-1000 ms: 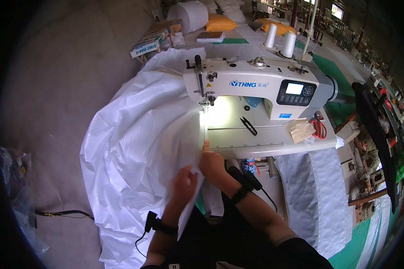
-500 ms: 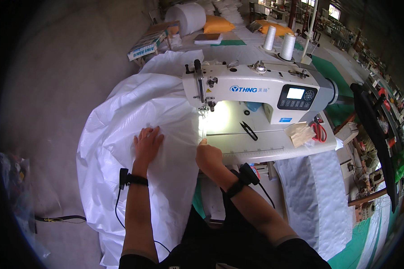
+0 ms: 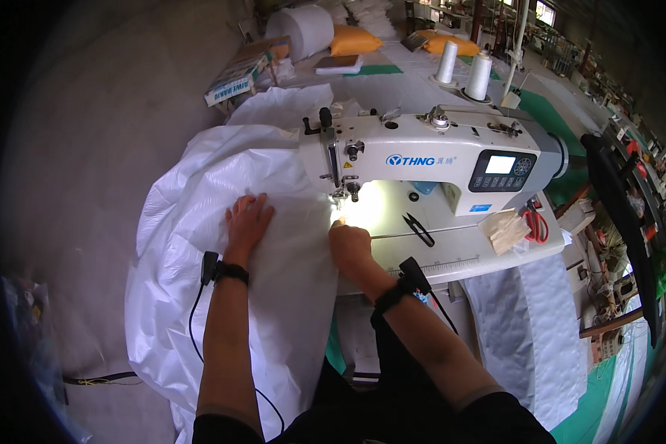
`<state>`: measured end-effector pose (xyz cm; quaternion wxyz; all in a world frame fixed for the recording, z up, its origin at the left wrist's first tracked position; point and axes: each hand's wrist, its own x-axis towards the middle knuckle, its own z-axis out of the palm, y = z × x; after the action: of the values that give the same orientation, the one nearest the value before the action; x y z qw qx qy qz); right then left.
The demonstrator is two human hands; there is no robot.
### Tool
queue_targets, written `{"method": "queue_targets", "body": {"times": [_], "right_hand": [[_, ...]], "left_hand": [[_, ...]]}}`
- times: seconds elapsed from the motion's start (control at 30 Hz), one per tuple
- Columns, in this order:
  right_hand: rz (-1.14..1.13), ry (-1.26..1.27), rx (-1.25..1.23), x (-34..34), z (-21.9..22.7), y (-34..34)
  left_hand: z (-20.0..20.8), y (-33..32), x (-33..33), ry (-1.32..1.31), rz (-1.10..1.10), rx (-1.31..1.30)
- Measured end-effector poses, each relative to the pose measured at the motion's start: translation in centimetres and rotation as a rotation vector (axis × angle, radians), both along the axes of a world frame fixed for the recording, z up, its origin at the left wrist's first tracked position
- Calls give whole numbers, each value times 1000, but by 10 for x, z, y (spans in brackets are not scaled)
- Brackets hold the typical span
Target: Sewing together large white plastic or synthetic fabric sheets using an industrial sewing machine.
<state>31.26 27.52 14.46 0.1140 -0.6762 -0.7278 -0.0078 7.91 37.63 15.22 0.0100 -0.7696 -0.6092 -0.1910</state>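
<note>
A large sheet of shiny white fabric (image 3: 192, 200) lies wrinkled over the left of the sewing table and hangs toward me. My left hand (image 3: 249, 222) rests on it, palm down with fingers spread. Close to the needle of the white sewing machine (image 3: 392, 148), my right hand (image 3: 350, 246) is closed at the fabric's right edge, pinching it between thumb and fingers. The machine's lamp lights the needle area brightly, washing out the detail there. Each wrist wears a black strap with a small device and cable.
On the machine bed (image 3: 451, 259) lie black thread snips (image 3: 419, 230), a brown paper piece (image 3: 507, 231) and red-handled scissors (image 3: 536, 225). Two white thread cones (image 3: 478, 77) stand behind the machine. A quilted white cloth (image 3: 529, 318) hangs off the front right. Orange sacks (image 3: 354, 41) lie at the back.
My right hand has moved forward along the fabric edge, nearer the needle. My left hand has slid slightly forward with the fabric. The view has shifted a little.
</note>
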Motion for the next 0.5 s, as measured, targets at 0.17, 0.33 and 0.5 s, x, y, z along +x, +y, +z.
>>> {"method": "queue_targets", "body": {"times": [0.17,0.33,0.5], "right_hand": [[-19,35,-8,4,-4,4],[4,118,159,-1,-11,-34],[37,614,-257,-2,-2,-138]], "left_hand": [[18,12,25,36,43,-54],[22,-3,56,356,-34,270],[17,-61,126,-143,-476,127]]}}
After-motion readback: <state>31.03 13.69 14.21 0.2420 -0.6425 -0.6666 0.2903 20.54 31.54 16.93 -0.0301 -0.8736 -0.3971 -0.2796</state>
